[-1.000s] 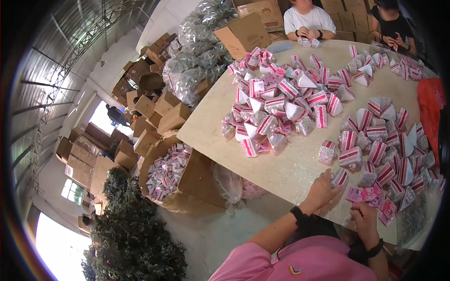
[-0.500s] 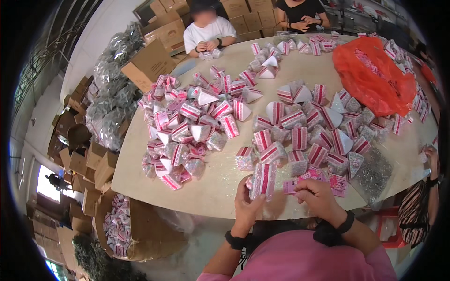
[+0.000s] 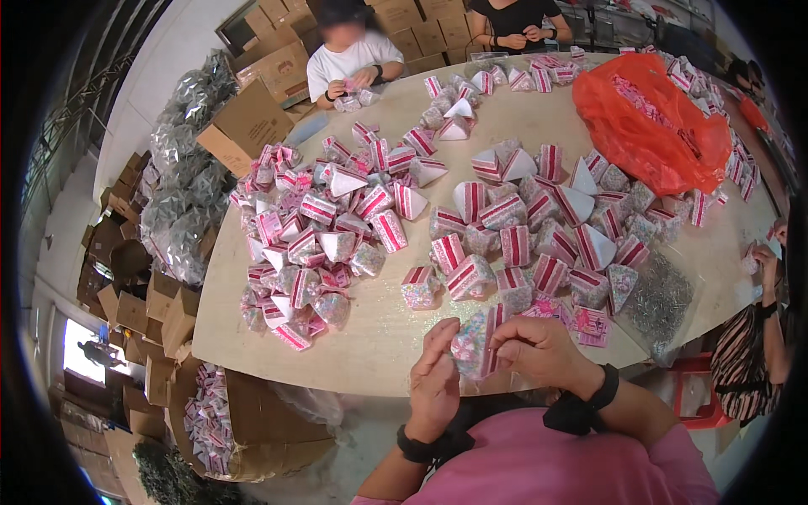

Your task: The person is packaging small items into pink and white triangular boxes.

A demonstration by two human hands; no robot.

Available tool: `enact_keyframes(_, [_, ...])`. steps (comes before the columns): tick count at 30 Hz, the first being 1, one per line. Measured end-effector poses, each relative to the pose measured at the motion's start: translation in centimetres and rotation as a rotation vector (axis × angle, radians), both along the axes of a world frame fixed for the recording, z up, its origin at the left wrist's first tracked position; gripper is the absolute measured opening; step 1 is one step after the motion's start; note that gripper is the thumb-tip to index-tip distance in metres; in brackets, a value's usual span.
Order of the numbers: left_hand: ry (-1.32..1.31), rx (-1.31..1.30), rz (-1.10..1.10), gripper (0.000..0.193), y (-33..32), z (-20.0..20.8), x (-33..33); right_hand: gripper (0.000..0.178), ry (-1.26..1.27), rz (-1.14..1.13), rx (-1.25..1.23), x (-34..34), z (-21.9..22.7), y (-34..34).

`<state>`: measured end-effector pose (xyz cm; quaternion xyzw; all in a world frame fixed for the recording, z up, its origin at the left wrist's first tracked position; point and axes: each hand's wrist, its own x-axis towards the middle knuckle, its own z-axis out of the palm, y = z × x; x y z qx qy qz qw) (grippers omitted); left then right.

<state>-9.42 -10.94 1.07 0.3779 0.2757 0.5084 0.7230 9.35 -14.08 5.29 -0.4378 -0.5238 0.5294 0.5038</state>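
A cake-slice toy (image 3: 473, 343) with glittery sprinkled sides and a pink-and-white striped back is between my hands, just above the table's near edge. My left hand (image 3: 433, 379) holds it from the left, fingers raised along its side. From the right, my right hand (image 3: 539, 347) pinches at its striped edge; whether a card is under those fingertips is hidden. Just beyond the right hand lie pink printed cards (image 3: 591, 323). A pile of similar cake-slice toys (image 3: 515, 244) spreads ahead of my hands, and a second pile of bagged toys (image 3: 324, 231) lies to the left.
A clear bag of small metal pieces (image 3: 661, 295) lies right of my hands on the pale table (image 3: 370, 362). Farther back is a red plastic bag (image 3: 648, 126). An open carton (image 3: 252, 421) of toys stands lower left. Other people work around the table.
The toy has turned, so its sprinkled side now shows. My right hand has moved left from the pink cards to the toy's edge. The view has shifted slightly.
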Motion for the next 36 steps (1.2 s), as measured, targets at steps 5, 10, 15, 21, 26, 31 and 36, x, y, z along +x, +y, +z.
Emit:
enact_keyframes(5, [-0.025,0.004,-0.107,0.072,-0.3,1.2,0.5,0.013,0.013,0.014,0.024,0.3,0.8,0.4])
enact_keyframes(10, [-0.068,-0.023,-0.152,0.074,-0.2,1.4,1.0,0.013,-0.018,0.024,0.04,0.3,2.5,0.8])
enact_keyframes(15, [-0.023,0.107,-0.005,0.071,0.0,1.6,1.0,0.015,-0.195,0.005,0.229,0.1,2.9,1.5])
enact_keyframes(21, [0.212,0.303,0.309,0.064,0.6,3.3,-0.1,0.016,-0.393,0.049,0.388,-1.3,5.2,1.5])
enact_keyframes(26, [0.267,0.323,0.412,0.064,0.7,4.1,-0.1,0.014,-0.471,0.045,0.513,-2.6,5.5,2.1])
enact_keyframes(31, [0.279,0.316,0.441,0.065,1.0,3.9,0.0,0.011,-0.569,0.031,0.597,-3.2,5.8,2.7])
enact_keyframes(36, [0.282,0.361,0.452,0.064,1.1,3.8,0.3,0.013,-0.646,0.054,0.59,-3.4,5.5,3.2])
